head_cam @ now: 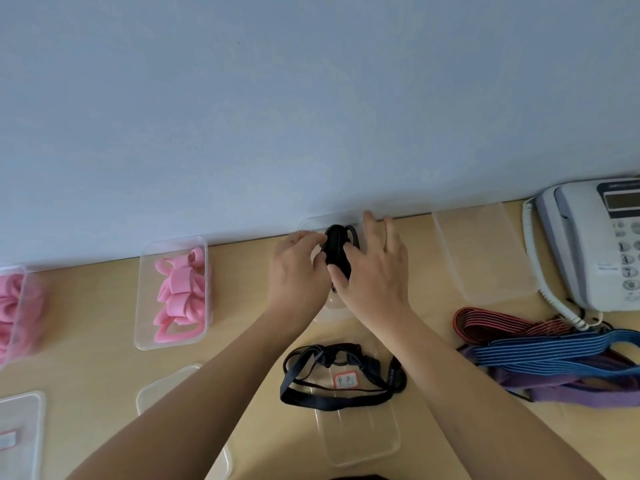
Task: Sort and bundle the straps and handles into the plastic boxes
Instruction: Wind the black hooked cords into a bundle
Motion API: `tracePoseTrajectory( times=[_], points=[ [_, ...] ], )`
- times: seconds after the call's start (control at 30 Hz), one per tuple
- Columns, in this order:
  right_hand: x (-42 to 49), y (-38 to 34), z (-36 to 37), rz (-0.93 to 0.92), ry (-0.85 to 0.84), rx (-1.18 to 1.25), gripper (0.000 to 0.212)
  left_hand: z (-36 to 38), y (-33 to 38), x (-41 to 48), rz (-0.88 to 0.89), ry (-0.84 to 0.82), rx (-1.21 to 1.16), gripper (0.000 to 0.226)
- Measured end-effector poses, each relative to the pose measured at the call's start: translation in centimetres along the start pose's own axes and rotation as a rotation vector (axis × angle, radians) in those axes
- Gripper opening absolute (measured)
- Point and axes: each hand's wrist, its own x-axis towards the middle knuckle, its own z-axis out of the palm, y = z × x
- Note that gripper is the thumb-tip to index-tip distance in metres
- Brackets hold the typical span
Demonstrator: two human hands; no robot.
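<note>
Left hand [298, 268]: your fingers [311, 240] are curled onto the left side of the black bundle [336, 245]. Right hand [375, 271]: thumb and forefinger pinch the bundle's right side, and the other fingers [371, 221] are straight, spread toward the wall [311, 116].

The bundle is a tight dark wad of strap with a loop sticking out on the far side, slightly blurred. It sits over a clear box [334, 308] at the table's [235, 289] far edge, hard against the wall. Can't tell if it touches the box floor.

Room to move:
- **Behind:** the wall is directly behind your fingertips.
- **Left:** bare tabletop as far as the box of pink handles [173, 292], also on the far edge. A second pink-filled box [17, 306] is at the left edge.
- **Right:** a gap, then an empty box [481, 251], then a phone [588, 244] in the far right corner.
- **Near side:** between your forearms, a loose black strap [337, 386] lies tangled on a clear lid [360, 441].
- **Right edge:** a red strap [502, 323], blue strap [554, 351] and purple strap [588, 393] are piled just in front of the phone.
</note>
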Motion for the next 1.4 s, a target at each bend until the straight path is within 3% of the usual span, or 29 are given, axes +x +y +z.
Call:
tracePoseTrajectory(
  times=[0.17, 0.23, 0.3, 0.37, 0.47, 0.6, 0.67, 0.83, 1.03, 1.27, 1.4],
  points=[
    [-0.4, 0.1, -0.2, -0.016, 0.025, 0.039, 0.046, -0.7, -1.9, -2.5, 0.111, 0.031, 0.090, 0.025],
    [-1.8, 0.8, -0.3, -0.049, 0.152, 0.121, 0.044, -1.2, -2.5, -4.0, 0.203, 0.028, 0.094, 0.022],
    [-4.0, 1.7, -0.2, -0.067, 0.338, 0.234, 0.033, -1.5, -3.7, -5.8, 0.301, 0.047, 0.102, 0.019],
    [-6.5, 2.4, 0.0, -0.087, 0.423, 0.301, 0.020, -1.9, -5.0, -7.7, 0.373, 0.062, 0.103, 0.015],
    [-10.3, 3.7, 0.4, -0.031, 0.340, 0.273, 0.020, -2.3, -6.5, -10.1, 0.409, 0.053, 0.130, 0.015],
    [-13.8, 4.4, 1.1, 0.232, -0.022, 0.145, 0.037, -2.5, -6.9, -12.3, 0.405, 0.021, 0.126, 0.018],
    [-14.6, 3.8, 1.4, 0.282, -0.075, 0.167, 0.033, -3.1, -6.8, -12.8, 0.397, 0.012, 0.111, 0.019],
    [-15.8, 2.0, -0.6, 0.251, 0.193, 0.416, 0.019, -5.3, -6.0, -14.6, 0.428, 0.060, 0.068, 0.020],
    [-18.9, -1.8, -6.5, 0.007, 0.474, 0.639, 0.017, -9.1, -4.7, -17.4, 0.455, 0.080, -0.047, 0.019],
    [-22.3, -7.7, -14.7, -0.111, 0.553, 0.972, 0.015, -14.4, -0.5, -20.1, 0.444, -0.245, -0.246, 0.042],
    [-23.1, -10.0, -20.1, -0.205, 0.640, 1.041, 0.017, -16.5, 3.4, -21.5, 0.509, -0.346, -0.388, 0.032]
  ],
)
